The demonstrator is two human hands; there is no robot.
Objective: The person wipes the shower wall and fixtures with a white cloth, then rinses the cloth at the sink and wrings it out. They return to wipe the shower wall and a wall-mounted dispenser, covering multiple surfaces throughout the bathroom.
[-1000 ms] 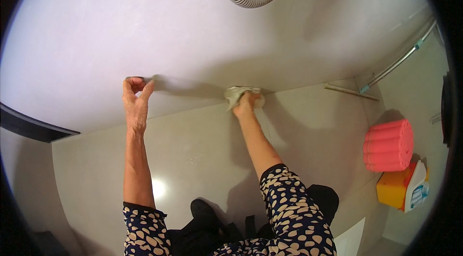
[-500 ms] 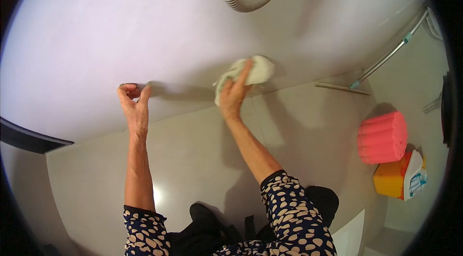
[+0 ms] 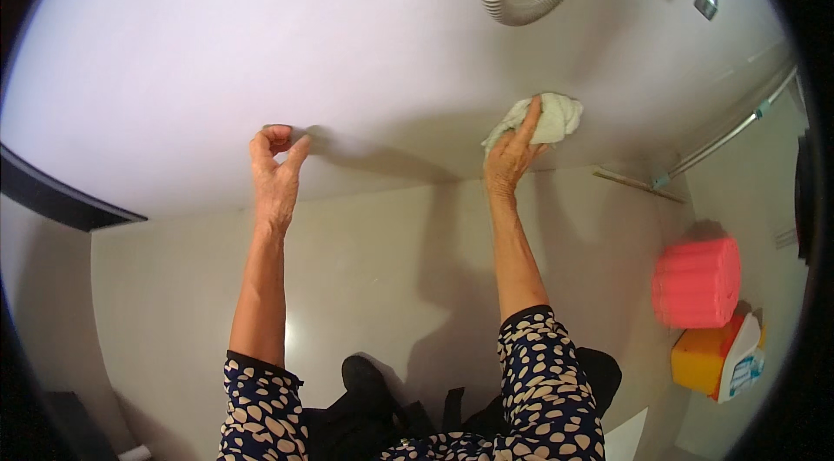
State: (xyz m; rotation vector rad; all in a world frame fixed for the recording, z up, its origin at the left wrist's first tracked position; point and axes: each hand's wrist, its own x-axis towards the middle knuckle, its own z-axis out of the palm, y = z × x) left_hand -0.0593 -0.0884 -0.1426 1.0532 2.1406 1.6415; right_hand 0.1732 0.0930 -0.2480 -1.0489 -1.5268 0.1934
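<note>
Sleeves (image 3: 552,383) in a dark, pale-spotted print cover your upper arms. Ahead, a pale cloth (image 3: 560,119) lies against the wall (image 3: 174,70), near the floor (image 3: 365,244); it looks light, soft and apt to bunch, probably best held with fingers spread across its middle. Your right hand (image 3: 514,151) has it pinned beneath, index finger pointing up the wall, forearm reaching forward. Your left hand (image 3: 280,167) is half open, fingers curled, thumb apart, with nothing visible in it; wall contact can't be told. Farther right stand a pink ribbed stool (image 3: 697,284) and, toward the corner, a long-handled squeegee (image 3: 712,146).
</note>
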